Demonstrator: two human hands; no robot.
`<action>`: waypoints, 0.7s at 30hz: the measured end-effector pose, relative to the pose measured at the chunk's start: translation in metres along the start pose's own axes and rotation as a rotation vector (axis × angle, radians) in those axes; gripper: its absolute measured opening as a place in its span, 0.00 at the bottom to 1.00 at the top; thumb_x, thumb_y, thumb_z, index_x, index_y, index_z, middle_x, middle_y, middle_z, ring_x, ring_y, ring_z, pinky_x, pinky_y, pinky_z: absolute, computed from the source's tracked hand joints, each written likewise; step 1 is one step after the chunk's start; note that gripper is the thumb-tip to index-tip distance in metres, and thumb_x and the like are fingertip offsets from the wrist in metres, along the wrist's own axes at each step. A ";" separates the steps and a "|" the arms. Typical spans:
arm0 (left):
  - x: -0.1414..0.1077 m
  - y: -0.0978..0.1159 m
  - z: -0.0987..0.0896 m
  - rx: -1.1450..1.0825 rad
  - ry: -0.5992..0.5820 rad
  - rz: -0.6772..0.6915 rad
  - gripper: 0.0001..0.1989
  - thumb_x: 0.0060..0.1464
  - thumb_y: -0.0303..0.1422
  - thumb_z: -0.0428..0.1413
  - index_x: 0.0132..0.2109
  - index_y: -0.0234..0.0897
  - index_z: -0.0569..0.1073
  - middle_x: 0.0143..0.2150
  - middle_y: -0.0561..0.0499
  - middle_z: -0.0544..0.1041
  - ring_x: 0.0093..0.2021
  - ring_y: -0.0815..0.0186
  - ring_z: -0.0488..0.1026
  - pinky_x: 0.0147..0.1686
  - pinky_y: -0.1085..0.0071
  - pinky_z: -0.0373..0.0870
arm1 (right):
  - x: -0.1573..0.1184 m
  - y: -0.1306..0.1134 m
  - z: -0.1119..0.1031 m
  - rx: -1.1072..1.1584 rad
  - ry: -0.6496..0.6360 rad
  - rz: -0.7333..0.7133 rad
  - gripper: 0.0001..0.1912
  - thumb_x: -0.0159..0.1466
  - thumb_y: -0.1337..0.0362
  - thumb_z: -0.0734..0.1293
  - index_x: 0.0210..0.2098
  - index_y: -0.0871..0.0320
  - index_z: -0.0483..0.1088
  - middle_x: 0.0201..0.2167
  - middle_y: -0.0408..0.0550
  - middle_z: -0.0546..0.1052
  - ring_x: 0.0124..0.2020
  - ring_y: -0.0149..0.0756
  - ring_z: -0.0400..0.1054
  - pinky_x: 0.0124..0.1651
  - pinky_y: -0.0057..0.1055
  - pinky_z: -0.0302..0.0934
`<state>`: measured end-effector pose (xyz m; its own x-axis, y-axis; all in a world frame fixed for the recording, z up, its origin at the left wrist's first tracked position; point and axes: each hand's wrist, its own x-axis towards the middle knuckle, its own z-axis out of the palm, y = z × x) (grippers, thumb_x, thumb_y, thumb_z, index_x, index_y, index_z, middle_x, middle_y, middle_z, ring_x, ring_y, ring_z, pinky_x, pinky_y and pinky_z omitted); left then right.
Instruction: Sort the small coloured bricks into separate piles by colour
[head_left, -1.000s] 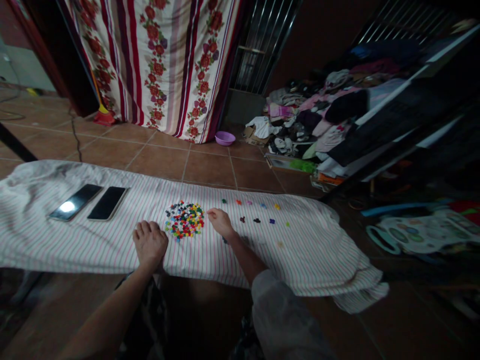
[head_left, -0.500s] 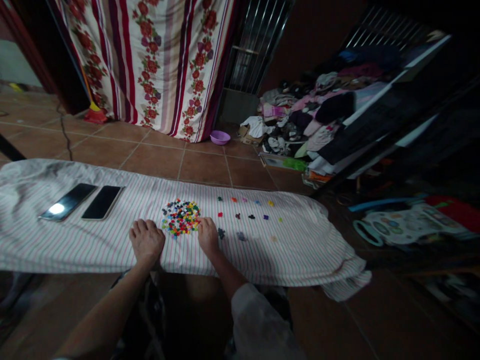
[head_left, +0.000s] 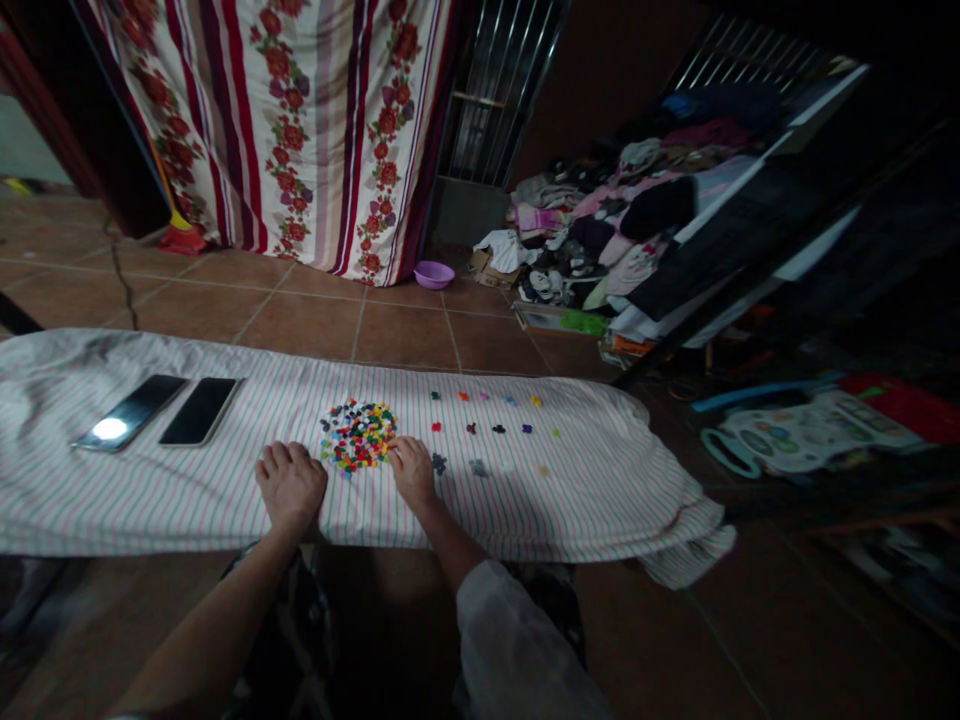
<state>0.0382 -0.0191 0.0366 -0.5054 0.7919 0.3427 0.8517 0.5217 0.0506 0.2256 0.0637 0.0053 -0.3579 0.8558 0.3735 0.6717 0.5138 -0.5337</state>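
A pile of small multicoloured pieces (head_left: pixel 358 434) lies on the striped cloth (head_left: pixel 187 500) in front of me. At the pile's right edge is my right hand (head_left: pixel 412 472), its fingers bent together at the outermost pieces; what they pinch, if anything, is too small to make out. My left hand (head_left: pixel 291 484) rests on the cloth just left of the pile, palm down with fingers extended. To the right, little groups sorted by colour sit in rows, among them a red group (head_left: pixel 436 427), a yellow group (head_left: pixel 535 400) and a dark grey group (head_left: pixel 439 464).
Two phones (head_left: pixel 131 412) (head_left: pixel 201 411) lie at the left on the cloth. Beyond it, a purple basin (head_left: pixel 434 275) stands on the tiled floor by a floral curtain (head_left: pixel 330 150). A heap of clothes (head_left: pixel 600 220) fills the back right.
The view has shifted slightly. Both hands stay in nearly the same places, my right hand still at the pile's right edge.
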 end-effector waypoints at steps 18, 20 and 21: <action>0.001 0.001 0.000 0.027 -0.017 -0.004 0.18 0.58 0.34 0.41 0.44 0.27 0.71 0.47 0.35 0.71 0.53 0.49 0.65 0.52 0.56 0.57 | -0.003 0.003 0.006 0.088 0.117 0.093 0.10 0.66 0.70 0.59 0.41 0.56 0.71 0.38 0.50 0.77 0.43 0.40 0.70 0.50 0.35 0.62; 0.001 0.001 0.000 0.026 -0.019 -0.004 0.18 0.58 0.34 0.41 0.44 0.27 0.71 0.47 0.35 0.71 0.53 0.48 0.65 0.52 0.56 0.57 | -0.002 0.002 0.004 0.093 0.122 0.087 0.08 0.65 0.68 0.61 0.40 0.56 0.71 0.38 0.49 0.77 0.42 0.40 0.70 0.50 0.36 0.62; 0.001 0.002 -0.001 0.025 -0.019 -0.004 0.18 0.58 0.34 0.41 0.44 0.27 0.71 0.46 0.35 0.71 0.53 0.49 0.65 0.52 0.56 0.58 | -0.001 0.002 0.003 0.098 0.121 0.082 0.07 0.65 0.68 0.62 0.40 0.56 0.72 0.37 0.49 0.77 0.42 0.40 0.70 0.50 0.36 0.62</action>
<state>0.0392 -0.0176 0.0381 -0.5114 0.7958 0.3242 0.8461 0.5322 0.0283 0.2253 0.0638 0.0017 -0.2196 0.8847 0.4111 0.6267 0.4509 -0.6356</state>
